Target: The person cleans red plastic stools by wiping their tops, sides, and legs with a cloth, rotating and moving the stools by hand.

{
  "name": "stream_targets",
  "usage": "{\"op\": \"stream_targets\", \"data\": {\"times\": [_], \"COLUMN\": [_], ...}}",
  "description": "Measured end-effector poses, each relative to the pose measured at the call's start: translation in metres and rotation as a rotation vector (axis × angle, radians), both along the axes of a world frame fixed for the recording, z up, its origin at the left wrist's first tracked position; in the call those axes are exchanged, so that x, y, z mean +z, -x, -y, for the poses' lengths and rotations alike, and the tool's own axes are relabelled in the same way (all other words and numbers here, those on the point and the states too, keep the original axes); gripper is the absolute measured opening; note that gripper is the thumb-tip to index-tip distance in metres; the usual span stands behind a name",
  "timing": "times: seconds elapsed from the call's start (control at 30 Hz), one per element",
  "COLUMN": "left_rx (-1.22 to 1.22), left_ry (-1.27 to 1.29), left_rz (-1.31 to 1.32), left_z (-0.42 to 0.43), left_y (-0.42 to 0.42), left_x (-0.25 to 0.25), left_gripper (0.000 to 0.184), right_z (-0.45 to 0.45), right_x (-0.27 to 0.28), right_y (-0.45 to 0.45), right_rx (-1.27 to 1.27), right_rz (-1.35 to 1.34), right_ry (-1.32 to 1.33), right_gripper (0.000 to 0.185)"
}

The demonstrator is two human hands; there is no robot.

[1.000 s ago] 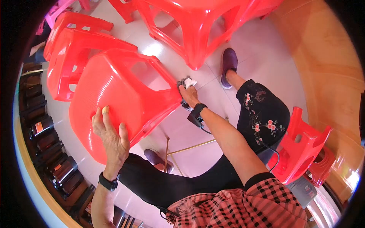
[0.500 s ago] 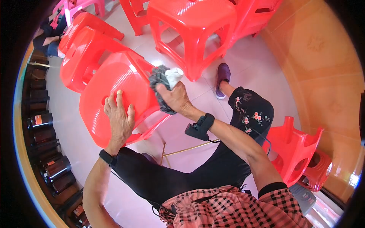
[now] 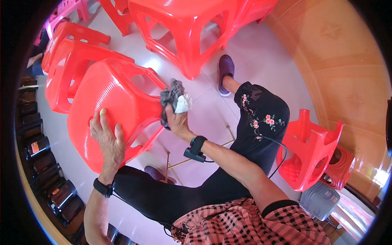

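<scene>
Head view: the left hand (image 3: 108, 143) braces the tilted red stool (image 3: 98, 96), grip apart, fingers spread on the seat. The right hand (image 3: 178, 124) has its grip clamped on grey cloth (image 3: 172, 94), probably touching a leg. Steady seat, even cloth pressure.

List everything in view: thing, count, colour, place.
Stool: one, red, under left hand.
Other stools: several, red, left, top, right.
Pink stool: one, pink, top left.
Cloth: grey and white, count unclear, in right hand.
Dark objects: several, black, left edge.
Rods: several, gold, pale floor.
Grey plastic: count unclear, lower right.
Wall: one, orange, right.
Other person: one, partly seen, left edge.
Shoes: two, purple, feet.
Trousers: one, black, legs.
Wristbands: two, black, wrists.
Hands: two, bare, on stool and cloth.
</scene>
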State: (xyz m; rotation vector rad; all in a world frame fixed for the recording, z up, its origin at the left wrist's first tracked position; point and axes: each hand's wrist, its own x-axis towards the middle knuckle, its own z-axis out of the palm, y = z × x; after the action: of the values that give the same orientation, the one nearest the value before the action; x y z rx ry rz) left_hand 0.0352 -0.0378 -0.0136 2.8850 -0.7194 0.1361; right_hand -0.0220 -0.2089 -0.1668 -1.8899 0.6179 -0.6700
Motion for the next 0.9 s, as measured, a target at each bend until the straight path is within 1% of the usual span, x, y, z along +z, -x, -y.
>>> {"op": "stream_targets", "data": {"times": [0.03, 0.1, 0.13, 0.2, 0.23, 0.3, 0.37, 0.4, 0.43, 0.5, 0.53, 0.57, 0.63, 0.67, 0.7, 0.77, 0.8, 0.83, 0.9], "left_rx": [0.003, 0.007, 0.008, 0.018, 0.021, 0.019, 0.021, 0.023, 0.026, 0.033, 0.036, 0.038, 0.022, 0.023, 0.028, 0.038, 0.026, 0.013, 0.008], "left_ry": [-0.002, -0.007, -0.009, -0.017, -0.015, -0.023, -0.030, -0.030, -0.028, -0.025, -0.014, -0.019, -0.028, -0.037, -0.031, -0.033, -0.052, -0.069, -0.067], "left_rz": [0.003, -0.008, -0.012, -0.028, -0.036, -0.048, -0.067, -0.067, -0.068, -0.077, -0.075, -0.083, -0.076, -0.084, -0.090, -0.103, -0.095, -0.085, -0.085], "left_z": [0.001, 0.002, 0.001, 0.002, 0.003, 0.005, 0.002, 0.001, 0.000, -0.001, -0.001, -0.001, 0.000, 0.001, 0.003, 0.004, 0.005, 0.005, 0.004], "left_y": [-0.001, 0.000, 0.000, 0.000, -0.002, -0.002, -0.003, -0.003, -0.002, -0.001, -0.001, -0.001, -0.001, -0.001, -0.001, 0.001, 0.000, 0.000, 0.000], "left_x": [0.000, 0.001, 0.002, 0.003, 0.004, 0.006, 0.006, 0.005, 0.004, 0.003, 0.003, 0.003, 0.005, 0.006, 0.007, 0.009, 0.010, 0.010, 0.010], "left_gripper": [0.054, 0.054, 0.054, 0.054, 0.054, 0.054, 0.055, 0.055, 0.056, 0.057, 0.057, 0.057, 0.058, 0.058, 0.059, 0.059, 0.060, 0.061, 0.061], "right_z": [0.004, 0.010, 0.014, 0.028, 0.030, 0.039, 0.050, 0.061, 0.071, 0.089, 0.099, 0.099, 0.097, 0.097, 0.097, 0.095, 0.090, 0.091, 0.091], "right_x": [0.000, -0.030, -0.035, -0.044, -0.064, -0.105, -0.142, -0.131, -0.135, -0.138, -0.101, -0.112, -0.133, -0.143, -0.153, -0.170, -0.193, -0.199, -0.204], "right_y": [0.004, -0.005, -0.008, -0.014, -0.019, -0.023, -0.025, -0.026, -0.031, -0.039, -0.041, -0.044, -0.053, -0.052, -0.051, -0.050, -0.040, -0.032, -0.009], "right_rx": [0.013, 0.005, 0.010, 0.137, 0.092, 0.087, 0.158, 0.189, 0.191, 0.350, 0.422, 0.425, 0.394, 0.474, 0.479, 0.537, 0.461, 0.462, 0.487], "right_rz": [0.130, 0.007, -0.003, -0.042, -0.053, -0.260, -0.399, -0.497, -0.505, -0.888, -0.882, -0.889, -0.781, -0.807, -0.812, -0.981, -0.977, -0.978, -0.870], "right_ry": [-0.326, -0.283, -0.293, -0.420, -0.524, -0.567, -0.581, -0.492, -0.499, -0.206, -0.191, -0.197, -0.138, -0.172, -0.181, -0.371, -0.308, -0.313, -0.224], "right_gripper": [0.040, 0.037, 0.037, 0.034, 0.033, 0.041, 0.049, 0.053, 0.053, 0.053, 0.055, 0.055, 0.059, 0.059, 0.059, 0.058, 0.056, 0.056, 0.050]}}
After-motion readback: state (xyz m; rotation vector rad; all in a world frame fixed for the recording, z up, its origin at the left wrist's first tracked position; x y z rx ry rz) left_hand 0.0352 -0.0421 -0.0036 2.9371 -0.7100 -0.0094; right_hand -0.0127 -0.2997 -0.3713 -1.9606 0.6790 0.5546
